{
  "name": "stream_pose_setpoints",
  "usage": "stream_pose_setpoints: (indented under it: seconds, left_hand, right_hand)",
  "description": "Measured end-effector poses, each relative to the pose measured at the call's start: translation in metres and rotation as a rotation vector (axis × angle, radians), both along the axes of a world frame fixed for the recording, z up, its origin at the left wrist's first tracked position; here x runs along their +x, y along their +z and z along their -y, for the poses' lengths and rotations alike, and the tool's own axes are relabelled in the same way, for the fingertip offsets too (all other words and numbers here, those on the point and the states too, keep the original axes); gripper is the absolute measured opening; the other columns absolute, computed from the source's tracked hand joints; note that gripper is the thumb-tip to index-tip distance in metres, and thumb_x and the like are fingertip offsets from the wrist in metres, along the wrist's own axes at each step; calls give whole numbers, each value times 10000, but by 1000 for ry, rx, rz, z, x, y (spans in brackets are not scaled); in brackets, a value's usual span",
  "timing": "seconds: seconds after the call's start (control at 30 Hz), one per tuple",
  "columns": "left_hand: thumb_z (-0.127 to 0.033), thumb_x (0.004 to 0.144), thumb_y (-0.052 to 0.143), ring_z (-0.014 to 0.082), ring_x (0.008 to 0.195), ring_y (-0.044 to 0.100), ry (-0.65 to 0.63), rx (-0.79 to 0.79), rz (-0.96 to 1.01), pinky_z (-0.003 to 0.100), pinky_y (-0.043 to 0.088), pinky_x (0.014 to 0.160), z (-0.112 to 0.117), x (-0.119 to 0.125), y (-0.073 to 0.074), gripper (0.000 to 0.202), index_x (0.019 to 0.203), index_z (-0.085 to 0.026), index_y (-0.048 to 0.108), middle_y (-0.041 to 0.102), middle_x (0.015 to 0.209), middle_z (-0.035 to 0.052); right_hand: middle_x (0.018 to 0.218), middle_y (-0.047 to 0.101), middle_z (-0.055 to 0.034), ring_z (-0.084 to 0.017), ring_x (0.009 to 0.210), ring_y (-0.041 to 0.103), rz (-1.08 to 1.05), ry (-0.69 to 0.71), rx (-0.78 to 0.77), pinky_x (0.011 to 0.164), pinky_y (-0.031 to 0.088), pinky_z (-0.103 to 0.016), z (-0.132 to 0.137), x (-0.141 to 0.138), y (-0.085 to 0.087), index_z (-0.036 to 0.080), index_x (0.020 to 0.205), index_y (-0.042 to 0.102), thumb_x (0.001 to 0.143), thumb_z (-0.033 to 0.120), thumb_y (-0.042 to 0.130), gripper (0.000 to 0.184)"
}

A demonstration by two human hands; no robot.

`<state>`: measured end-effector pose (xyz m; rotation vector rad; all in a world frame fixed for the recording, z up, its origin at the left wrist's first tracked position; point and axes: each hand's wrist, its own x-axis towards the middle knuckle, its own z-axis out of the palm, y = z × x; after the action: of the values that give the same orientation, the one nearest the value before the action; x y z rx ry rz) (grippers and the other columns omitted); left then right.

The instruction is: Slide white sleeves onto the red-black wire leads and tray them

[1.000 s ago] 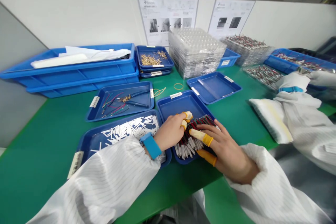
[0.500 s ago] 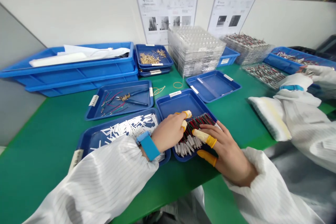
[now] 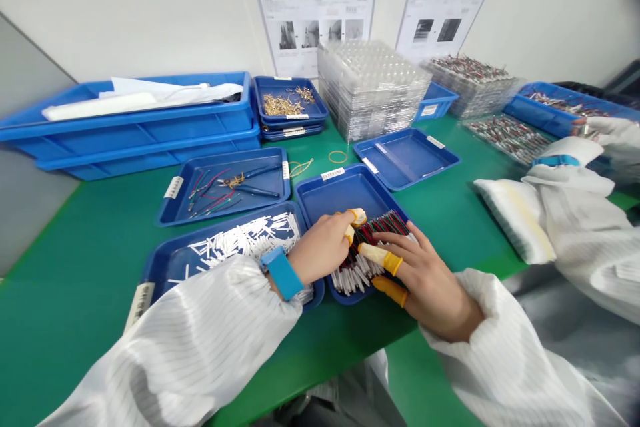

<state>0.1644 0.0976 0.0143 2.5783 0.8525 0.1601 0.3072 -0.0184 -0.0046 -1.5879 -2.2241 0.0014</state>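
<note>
My left hand [image 3: 320,247] curls over the top of a bundle of red, green and black wires [image 3: 375,235] with white sleeved ends, its fingertips in pale finger cots pinching at the wires. The bundle lies in a blue plastic tray [image 3: 335,197]. My right hand [image 3: 427,287] rests on the bundle's right side with its fingers spread, and its orange-capped thumb lies below, near the tray rim. A blue wrist strap [image 3: 283,272] circles my left wrist. Beside the left hand, a second blue tray [image 3: 227,230] holds many loose white tubes [image 3: 250,237].
On the green bench stand a blue tray of pliers and coloured wires [image 3: 225,187], a stack of clear plastic trays [image 3: 373,90] and blue trays of gold terminals [image 3: 285,107]. A co-worker's white sleeve [image 3: 575,213] reaches in at right, beside a white bag [image 3: 515,220].
The whole scene sits higher in the view and slightly left. My right hand has shifted a little towards the bundle; my left hand stays on the wires.
</note>
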Motion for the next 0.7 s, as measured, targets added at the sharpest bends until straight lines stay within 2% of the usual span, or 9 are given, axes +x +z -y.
stream_pose_setpoints:
  seconds: [0.2,0.3,0.43,0.57,0.7]
  left_hand:
    - [-9,675,328,210,830,599,1,0,8,295,444,715,0,0,0,384,961,-170,527,650,883,58]
    - [-9,678,336,220,830,597,9,12,10,309,443,722,0,-2,1,367,949,-166,528,645,873,68]
    - [-12,677,352,239,810,598,15,20,11,331,443,705,1,-3,2,331,908,-161,537,636,837,83]
    - [-5,671,351,239,801,600,-3,6,24,323,443,686,0,-2,-1,327,887,-161,540,638,829,83]
    - [-8,679,341,212,766,604,-17,-17,56,286,443,649,-1,1,-2,317,861,-181,535,639,787,55]
  right_hand:
    - [1016,646,-71,-206,1070,503,12,5,-25,995,226,-514,-3,-3,-2,181,1086,540,828,128,468,274]
    - [1057,625,-80,-202,1085,494,-37,4,5,989,252,-500,1,2,-1,186,1118,509,832,167,472,289]
    - [1084,604,-82,-203,1087,491,-92,-70,44,981,283,-485,10,19,1,199,1156,464,817,189,497,340]
    - [1033,631,-59,-214,1059,508,-79,-89,62,961,295,-502,17,25,-4,229,1115,486,805,152,516,321]
    - [958,657,-44,-211,1005,538,-140,-106,136,949,306,-504,16,16,-12,235,1065,516,793,135,536,290]
